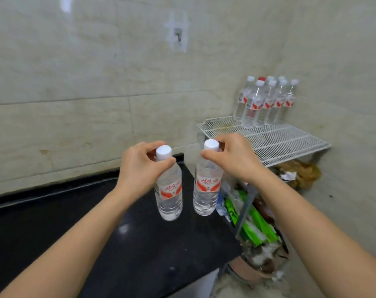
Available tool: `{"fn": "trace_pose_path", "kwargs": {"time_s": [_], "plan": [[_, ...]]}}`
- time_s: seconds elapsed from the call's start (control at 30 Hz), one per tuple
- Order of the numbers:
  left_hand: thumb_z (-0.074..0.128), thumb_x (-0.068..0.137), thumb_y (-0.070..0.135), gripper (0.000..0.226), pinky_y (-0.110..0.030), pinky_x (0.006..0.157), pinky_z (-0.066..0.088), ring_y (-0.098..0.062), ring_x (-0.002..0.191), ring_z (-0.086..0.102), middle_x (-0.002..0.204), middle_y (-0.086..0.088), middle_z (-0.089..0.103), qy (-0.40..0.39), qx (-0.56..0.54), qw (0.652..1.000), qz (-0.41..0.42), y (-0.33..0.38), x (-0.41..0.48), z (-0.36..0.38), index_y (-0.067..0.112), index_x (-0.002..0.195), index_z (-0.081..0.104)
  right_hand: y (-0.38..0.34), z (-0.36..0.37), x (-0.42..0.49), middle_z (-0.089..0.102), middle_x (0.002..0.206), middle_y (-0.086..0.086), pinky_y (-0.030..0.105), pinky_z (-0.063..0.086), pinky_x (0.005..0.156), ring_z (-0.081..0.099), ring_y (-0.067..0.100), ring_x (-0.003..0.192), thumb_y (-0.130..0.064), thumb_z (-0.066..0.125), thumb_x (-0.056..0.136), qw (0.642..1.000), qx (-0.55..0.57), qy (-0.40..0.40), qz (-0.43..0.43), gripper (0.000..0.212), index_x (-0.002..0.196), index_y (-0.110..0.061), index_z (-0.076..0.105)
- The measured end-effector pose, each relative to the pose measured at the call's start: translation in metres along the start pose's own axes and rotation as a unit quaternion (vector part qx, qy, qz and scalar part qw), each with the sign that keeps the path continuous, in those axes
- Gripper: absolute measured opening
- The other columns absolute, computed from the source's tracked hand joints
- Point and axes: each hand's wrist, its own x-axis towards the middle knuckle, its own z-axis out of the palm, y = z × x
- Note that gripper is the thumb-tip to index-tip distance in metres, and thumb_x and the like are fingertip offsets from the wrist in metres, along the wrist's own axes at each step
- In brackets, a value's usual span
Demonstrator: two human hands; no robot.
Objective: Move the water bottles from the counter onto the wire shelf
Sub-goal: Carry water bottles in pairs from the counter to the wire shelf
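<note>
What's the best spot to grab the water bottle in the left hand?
The neck just under the white cap, coming from above. The bottle is upright and narrows toward the top, so fingers close round it easily. The left hand pinches it there.

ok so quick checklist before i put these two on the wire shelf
1. Left grip pinches the left bottle at its neck: ok.
2. Right grip pinches the right bottle at its neck: ok.
3. Both held bottles capped: ok.
4. Bare room on the wire shelf in front of the stored bottles: ok.
5. Both held bottles lifted clear of the counter: cannot tell.
6. Shelf steady under more weight: cannot tell.
</note>
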Motion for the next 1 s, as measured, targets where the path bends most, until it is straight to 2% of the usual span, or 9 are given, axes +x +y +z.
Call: {"fn": "trace_pose_path", "kwargs": {"time_s": [0.07, 0.17, 0.3, 0.43, 0.53, 0.67, 0.8, 0.9, 1.0], "plan": [[0.08, 0.067, 0.019, 0.025, -0.042, 0.074, 0.056, -0.021, 0.074, 0.065, 0.086, -0.005, 0.07, -0.006, -0.02, 0.999, 0.031, 0.019, 0.022, 0.022, 0.041, 0.075, 0.069, 0.014, -0.026, 0.016, 0.041, 0.048, -0.006, 0.021, 0.024, 0.044, 0.035, 0.006, 0.044, -0.03, 0.074, 0.079, 1.0, -0.008, 0.015, -0.002, 0.038, 0.054, -0.016, 0.05], [0.081, 0.066, 0.016, 0.036, -0.027, 0.065, 0.051, -0.003, 0.06, 0.054, 0.083, -0.002, 0.069, -0.01, -0.055, 0.997, 0.061, 0.045, 0.059, 0.053, 0.048, 0.069, 0.064, 0.035, -0.066, 0.047, 0.036, 0.044, -0.007, 0.018, 0.025, 0.039, 0.033, 0.004, 0.038, -0.028, 0.074, 0.078, 0.999, 0.004, 0.043, -0.009, 0.037, 0.053, -0.012, 0.052], [0.082, 0.066, 0.013, 0.034, -0.006, 0.053, 0.044, 0.007, 0.054, 0.053, 0.078, 0.009, 0.069, -0.015, -0.115, 0.991, 0.065, 0.075, 0.11, 0.098, 0.042, 0.076, 0.067, 0.067, -0.113, 0.089, 0.032, 0.043, -0.008, 0.02, 0.023, 0.041, 0.031, 0.006, 0.04, -0.028, 0.074, 0.077, 0.997, 0.002, 0.072, -0.017, 0.036, 0.055, -0.008, 0.054], [0.081, 0.067, 0.011, 0.032, -0.001, 0.05, 0.041, 0.012, 0.049, 0.051, 0.071, 0.017, 0.065, -0.028, -0.142, 0.987, 0.066, 0.104, 0.157, 0.15, 0.03, 0.09, 0.07, 0.101, -0.157, 0.124, 0.031, 0.048, -0.007, 0.022, 0.021, 0.042, 0.028, 0.007, 0.042, -0.028, 0.073, 0.077, 0.994, -0.01, 0.105, -0.017, 0.038, 0.054, -0.008, 0.051], [0.082, 0.067, 0.012, 0.032, -0.002, 0.049, 0.04, 0.011, 0.047, 0.05, 0.058, 0.021, 0.063, -0.051, -0.145, 0.985, 0.077, 0.118, 0.183, 0.189, 0.031, 0.09, 0.072, 0.129, -0.183, 0.148, 0.031, 0.049, -0.005, 0.021, 0.023, 0.042, 0.029, 0.007, 0.04, -0.026, 0.072, 0.078, 0.994, -0.018, 0.108, -0.009, 0.04, 0.051, -0.013, 0.045], [0.077, 0.07, 0.008, 0.04, -0.003, 0.048, 0.041, 0.011, 0.048, 0.053, 0.053, 0.028, 0.063, -0.064, -0.141, 0.983, 0.097, 0.136, 0.211, 0.244, 0.042, 0.055, 0.065, 0.173, -0.208, 0.179, 0.033, 0.048, -0.006, 0.027, 0.025, 0.047, 0.032, 0.008, 0.043, -0.026, 0.071, 0.079, 0.994, -0.049, 0.098, 0.007, 0.042, 0.051, -0.016, 0.042], [0.076, 0.071, 0.013, 0.019, -0.013, 0.053, 0.045, 0.008, 0.051, 0.054, 0.058, 0.018, 0.068, -0.063, -0.118, 0.985, 0.106, 0.149, 0.234, 0.306, 0.032, 0.07, 0.071, 0.226, -0.235, 0.211, 0.035, 0.052, -0.003, 0.03, 0.026, 0.05, 0.034, 0.01, 0.048, -0.024, 0.07, 0.08, 0.995, -0.063, 0.083, 0.008, 0.037, 0.056, -0.012, 0.046], [0.075, 0.071, 0.014, 0.01, -0.032, 0.06, 0.052, -0.002, 0.057, 0.056, 0.065, 0.004, 0.073, -0.055, -0.122, 0.987, 0.092, 0.152, 0.254, 0.349, 0.024, 0.073, 0.074, 0.262, -0.253, 0.233, 0.032, 0.051, -0.003, 0.026, 0.024, 0.047, 0.031, 0.01, 0.046, -0.022, 0.07, 0.081, 0.995, -0.068, 0.068, 0.0, 0.042, 0.051, -0.014, 0.041], [0.075, 0.072, 0.017, 0.003, -0.038, 0.059, 0.051, -0.007, 0.058, 0.053, 0.065, -0.006, 0.071, -0.052, -0.107, 0.99, 0.082, 0.157, 0.278, 0.395, 0.019, 0.073, 0.073, 0.302, -0.271, 0.259, 0.032, 0.054, -0.003, 0.029, 0.025, 0.05, 0.032, 0.011, 0.05, -0.022, 0.07, 0.08, 0.996, -0.069, 0.048, -0.007, 0.042, 0.052, -0.015, 0.04]]}}
